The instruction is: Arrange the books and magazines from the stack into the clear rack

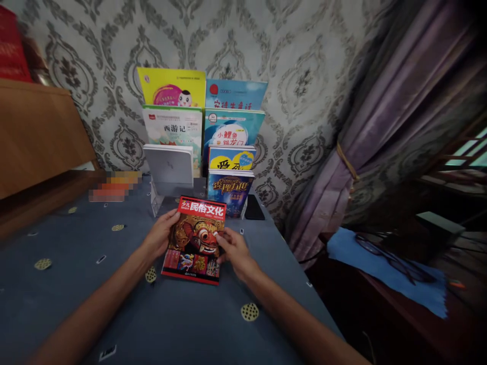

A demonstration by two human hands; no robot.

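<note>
On my head-cam feed I've got the left hand (164,230) gripping the upper left edge of a red-and-black book (197,241) and the right hand (238,252) grasping its right edge, cover facing up, just below frame center, though I can't tell if it's touching the blue tablecloth (76,299). Just above, two columns of books stand in a clear rack (154,207), with a black phone (254,207) beside it on the right.

In front of me, a table (190,324) patterned with pale seed pods on dark blue bears a clear rack (153,205) of books, a flat black thing (254,207) just to its right, and something orange, blurred (115,186), to its left.
</note>
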